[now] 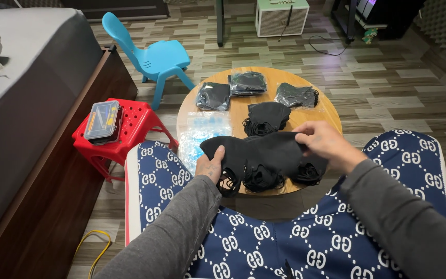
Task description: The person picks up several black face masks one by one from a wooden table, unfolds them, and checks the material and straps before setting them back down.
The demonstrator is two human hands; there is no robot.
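Note:
My left hand [210,165] and my right hand [326,144] hold a black fabric face mask [261,150] stretched flat between them over the near edge of a small round wooden table [311,116]. The left hand pinches its left end and the right hand pinches its right end. Under the mask lie loose black masks [261,178] with curled ear loops. Another loose heap of black masks [265,118] sits mid-table. Three clear bags holding black masks [247,82] lie along the far side. A pile of empty clear plastic bags [200,132] rests at the table's left.
A red plastic stool [135,124] with a clear compartment box [103,120] on it stands at left, beside a grey bed [21,77]. A blue child's chair [156,57] is beyond the table. A white speaker box [282,16] and a cable lie on the wood-pattern floor farther back.

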